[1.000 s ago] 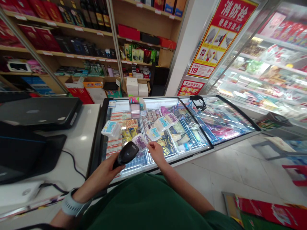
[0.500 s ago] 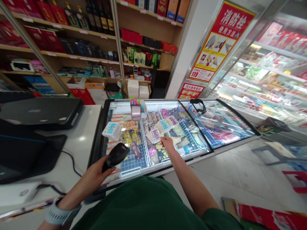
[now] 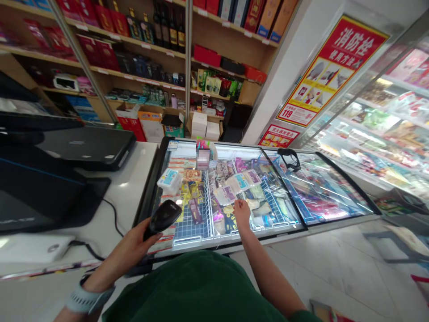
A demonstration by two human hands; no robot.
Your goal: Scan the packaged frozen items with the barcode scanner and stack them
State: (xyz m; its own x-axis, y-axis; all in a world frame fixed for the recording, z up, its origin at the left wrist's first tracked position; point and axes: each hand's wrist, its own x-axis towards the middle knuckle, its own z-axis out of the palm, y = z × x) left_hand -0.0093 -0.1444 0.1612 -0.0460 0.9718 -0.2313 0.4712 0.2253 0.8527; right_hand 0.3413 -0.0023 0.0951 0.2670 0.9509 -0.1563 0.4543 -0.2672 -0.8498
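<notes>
My left hand [image 3: 136,243] is wrapped round the handle of a black barcode scanner [image 3: 164,219], held above the near left part of the glass-topped chest freezer [image 3: 231,243]. My right hand [image 3: 241,210] has its fingers curled over the freezer top, with nothing visible in them. Just beyond it, a clear plastic pack with a purple label [image 3: 225,195] lies on the glass. A blue-labelled pack [image 3: 240,181] and another purple-labelled pack [image 3: 252,177] lie beside it in a row. Left of these, a clear tub with a blue label [image 3: 169,179] sits on the glass.
A white counter [image 3: 129,179] with black checkout equipment [image 3: 40,188] and a cable stands on the left. A black strap-like object [image 3: 288,159] rests farther right on the freezer. Shelves of bottles and boxes line the back; a lit display fridge [image 3: 385,120] is at right.
The view has turned left, shifting the scene rightward. My right hand has drawn slightly back from the near purple-labelled pack. My left hand still holds the scanner.
</notes>
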